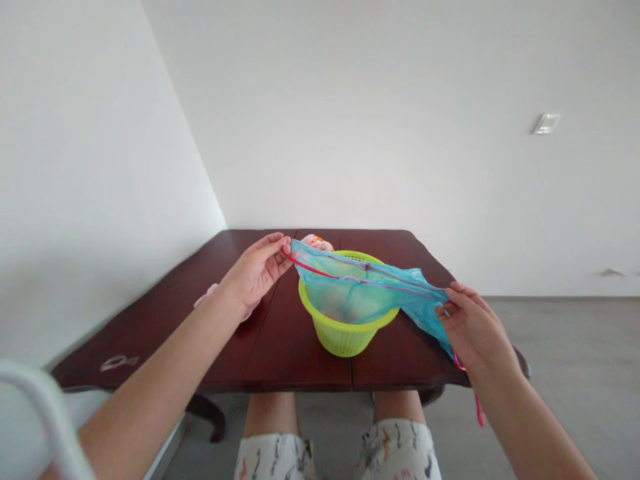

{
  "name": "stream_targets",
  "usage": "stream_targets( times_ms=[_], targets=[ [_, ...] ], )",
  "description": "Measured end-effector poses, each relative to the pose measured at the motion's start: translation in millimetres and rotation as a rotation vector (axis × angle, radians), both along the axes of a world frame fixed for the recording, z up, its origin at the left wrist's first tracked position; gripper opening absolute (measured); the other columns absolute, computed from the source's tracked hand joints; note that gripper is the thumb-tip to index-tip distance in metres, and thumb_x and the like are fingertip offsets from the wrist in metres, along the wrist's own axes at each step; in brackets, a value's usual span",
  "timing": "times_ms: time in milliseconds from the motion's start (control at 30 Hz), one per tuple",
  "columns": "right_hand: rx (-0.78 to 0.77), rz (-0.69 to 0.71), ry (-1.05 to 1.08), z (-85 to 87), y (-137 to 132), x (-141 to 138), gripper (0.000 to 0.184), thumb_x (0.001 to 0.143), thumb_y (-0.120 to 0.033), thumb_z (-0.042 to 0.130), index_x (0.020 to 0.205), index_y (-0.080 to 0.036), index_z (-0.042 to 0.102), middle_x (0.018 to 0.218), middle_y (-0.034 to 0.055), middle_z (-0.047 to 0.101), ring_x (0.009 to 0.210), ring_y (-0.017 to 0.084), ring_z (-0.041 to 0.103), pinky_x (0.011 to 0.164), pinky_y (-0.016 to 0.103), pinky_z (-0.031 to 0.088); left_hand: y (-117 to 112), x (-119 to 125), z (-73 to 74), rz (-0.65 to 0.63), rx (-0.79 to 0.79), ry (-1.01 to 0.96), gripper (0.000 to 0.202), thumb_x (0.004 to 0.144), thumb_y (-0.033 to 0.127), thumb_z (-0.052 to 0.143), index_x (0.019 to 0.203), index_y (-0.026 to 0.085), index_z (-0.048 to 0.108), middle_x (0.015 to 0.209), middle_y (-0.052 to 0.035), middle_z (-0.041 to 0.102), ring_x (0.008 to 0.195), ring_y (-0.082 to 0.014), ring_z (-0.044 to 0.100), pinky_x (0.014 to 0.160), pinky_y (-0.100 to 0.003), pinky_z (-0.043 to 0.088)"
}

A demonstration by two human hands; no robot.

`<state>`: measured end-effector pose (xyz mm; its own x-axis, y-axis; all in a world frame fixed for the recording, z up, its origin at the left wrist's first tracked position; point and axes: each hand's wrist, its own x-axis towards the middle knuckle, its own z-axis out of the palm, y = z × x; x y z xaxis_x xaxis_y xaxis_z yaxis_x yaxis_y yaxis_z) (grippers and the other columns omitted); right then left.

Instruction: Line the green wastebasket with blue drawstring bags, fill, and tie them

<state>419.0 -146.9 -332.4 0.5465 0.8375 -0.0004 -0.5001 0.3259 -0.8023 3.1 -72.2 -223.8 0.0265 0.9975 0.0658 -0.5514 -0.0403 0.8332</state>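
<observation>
A thin, see-through blue drawstring garbage bag (380,283) is stretched sideways above a yellow-green plastic basket (345,340). My left hand (263,267) pinches one end of its rim, where a red drawstring shows. At the other end my right hand (473,320) grips the rim between thumb and fingers. Part of the bag hangs down by my right hand, and a pink-red string dangles below that wrist. The basket stands upright on the table, and its inside is partly covered by the bag.
The dark red-brown wooden table (300,363) reaches to the white walls. Behind the basket lies an orange-and-white package (317,243). A pink item (206,295) is partly hidden by my left forearm. Near the left edge lies a small clear or white object (119,362).
</observation>
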Motion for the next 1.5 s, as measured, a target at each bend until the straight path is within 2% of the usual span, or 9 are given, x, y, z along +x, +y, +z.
stream_targets(
  times_ms=[133,233,500,667,867,1000,1200,1367,1500],
  targets=[
    [0.157,-0.139,-0.139,30.7,-15.1,-14.5,0.046,0.066,-0.029,0.114,0.102,-0.022,0.086,0.087,-0.0011,0.077,0.08,0.011,0.072,0.07,0.016,0.064,-17.0,10.1,10.2,-0.056,0.094,0.0,0.012,0.103,0.005,0.084,0.105,0.015,0.079,0.11,-0.0054,0.089,0.08,-0.0108,0.083,0.085,-0.026,0.075],
    [0.231,-0.074,-0.25,59.3,-25.3,-27.7,0.036,0.08,-0.031,0.11,0.11,-0.024,0.09,0.087,0.0,0.077,0.08,0.011,0.071,0.074,0.018,0.064,-26.8,20.0,19.1,-0.093,0.227,0.076,0.019,0.101,0.015,0.091,0.115,0.019,0.079,0.127,-0.0075,0.09,0.089,-0.0139,0.087,0.089,-0.028,0.075],
    [0.34,0.158,-0.523,99.9,-19.3,-62.6,0.03,0.1,-0.026,0.087,0.129,-0.031,0.089,0.125,0.0056,0.089,0.046,0.003,0.048,0.045,0.024,0.049,-29.0,40.2,50.1,-0.066,0.46,0.482,0.024,0.106,0.027,0.082,0.129,0.021,0.076,0.136,-0.0116,0.089,0.082,-0.0149,0.086,0.08,-0.03,0.072],
    [0.327,0.294,-0.672,103.5,-10.2,-74.4,0.058,0.095,-0.034,0.099,0.148,-0.033,0.077,0.141,0.0089,0.087,0.041,0.003,0.052,0.039,0.025,0.052,-22.5,39.7,59.1,-0.116,0.586,0.676,0.028,0.106,0.022,0.08,0.134,0.018,0.077,0.144,-0.0145,0.086,0.085,-0.0146,0.087,0.081,-0.029,0.073],
    [0.256,0.432,-0.661,98.2,-5.9,-81.5,0.081,0.091,-0.047,0.107,0.158,-0.033,0.065,0.149,0.0134,0.085,0.051,0.011,0.074,0.051,0.032,0.071,-20.7,40.6,47.8,-0.207,0.584,0.688,0.051,0.097,0.033,0.099,0.14,0.019,0.076,0.149,-0.0183,0.082,0.093,-0.0183,0.087,0.079,-0.029,0.072],
    [0.24,0.436,-0.653,95.7,-5.6,-83.3,0.082,0.093,-0.056,0.105,0.158,-0.031,0.063,0.153,0.0167,0.082,0.074,0.019,0.085,0.066,0.037,0.078,-19.5,43.3,39.9,-0.216,0.583,0.699,0.062,0.1,0.051,0.096,0.146,0.02,0.069,0.137,-0.017,0.084,0.106,-0.0244,0.087,0.083,-0.032,0.069],
    [0.245,0.482,-0.677,90.4,-7.0,-82.5,0.069,0.102,-0.072,0.091,0.151,-0.032,0.063,0.143,0.0168,0.086,0.085,0.026,0.088,0.071,0.042,0.078,-13.8,39.6,36.8,-0.147,0.532,0.88,0.078,0.104,0.079,0.081,0.152,0.019,0.064,0.105,-0.0059,0.08,0.071,-0.016,0.07,0.066,-0.031,0.054],
    [0.292,0.517,-0.733,85.3,-7.9,-80.5,0.066,0.107,-0.073,0.083,0.154,-0.035,0.057,0.172,0.0182,0.07,0.057,0.012,0.074,0.06,0.038,0.073,-15.0,33.8,38.3,-0.146,0.555,0.93,0.063,0.11,0.077,0.072,0.133,0.018,0.074,0.106,-0.008,0.081,0.072,-0.0166,0.065,0.067,-0.031,0.052],
    [0.325,0.559,-0.767,82.1,-6.6,-83.4,0.067,0.108,-0.069,0.084,0.16,-0.038,0.056,0.182,0.017,0.059,0.061,0.01,0.074,0.064,0.036,0.074,-19.9,31.8,39.5,-0.112,0.524,0.995,0.054,0.107,0.072,0.079,0.117,0.02,0.081,0.099,-0.0083,0.083,0.078,-0.0213,0.069,0.069,-0.033,0.051]
  ],
)
